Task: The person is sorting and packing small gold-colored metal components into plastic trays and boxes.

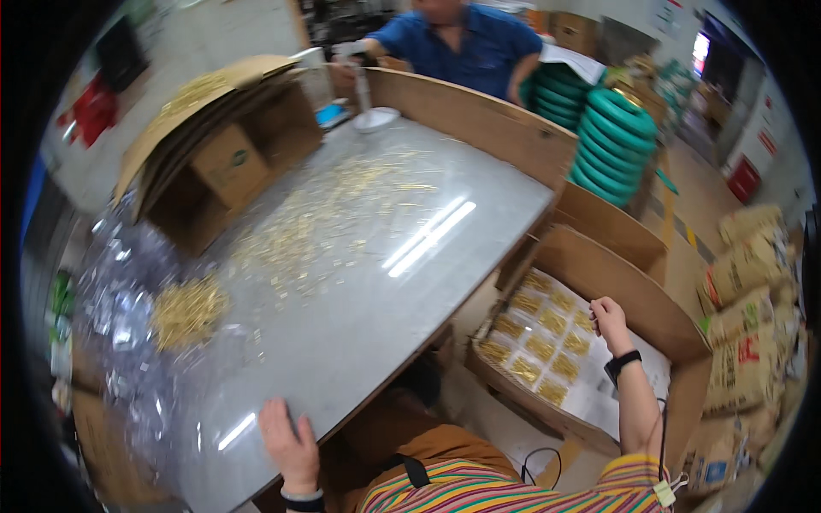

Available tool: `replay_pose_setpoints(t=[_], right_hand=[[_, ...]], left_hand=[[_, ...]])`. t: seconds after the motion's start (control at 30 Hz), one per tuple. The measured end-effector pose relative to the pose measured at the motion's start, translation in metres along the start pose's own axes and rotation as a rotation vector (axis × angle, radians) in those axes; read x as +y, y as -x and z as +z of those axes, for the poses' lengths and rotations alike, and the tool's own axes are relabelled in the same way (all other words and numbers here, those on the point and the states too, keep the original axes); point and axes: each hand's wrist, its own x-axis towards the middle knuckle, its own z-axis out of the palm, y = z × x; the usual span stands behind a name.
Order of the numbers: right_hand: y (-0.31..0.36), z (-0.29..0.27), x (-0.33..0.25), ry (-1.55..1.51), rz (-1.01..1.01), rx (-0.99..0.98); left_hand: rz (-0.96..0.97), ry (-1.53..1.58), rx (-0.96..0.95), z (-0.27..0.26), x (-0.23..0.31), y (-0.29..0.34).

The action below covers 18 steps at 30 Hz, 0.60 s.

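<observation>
My left hand [289, 446] lies flat near the front edge of the grey metal table [342, 342], its fingers outstretched and nothing in them. Off to the right, my right hand [609, 325] is over an open cardboard carton [590, 256], with its fingers curled together. Whatever they may pinch is too small to make out. Beside those fingertips, small clear bags of thin gold-coloured pieces [540, 347] sit in rows on white paper [637, 376]. Loose gold-coloured pieces [299, 235] are scattered across the table, and a thick heap [190, 312] of them lies at its left side.
Clear plastic bags [128, 265] pile up along the left edge. A cardboard box on its side [235, 162] stands at the far left. Across the table is a person in a blue shirt [462, 47], near green coils [611, 150]. Sacks [744, 342] line the right.
</observation>
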Motion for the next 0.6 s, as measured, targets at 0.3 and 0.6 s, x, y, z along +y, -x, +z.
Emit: replay_pose_setpoints(t=[0.3,0.6], right_hand=[[0.146,0.216,-0.240,0.329,-1.398,-0.602],[0.067,0.431,-0.318,0.808,-1.333,-0.531]], left_hand=[[0.023,-0.039,0.054,0.002,0.001,-0.004],[0.049,0.056,0.120,0.003,0.010,-0.010]])
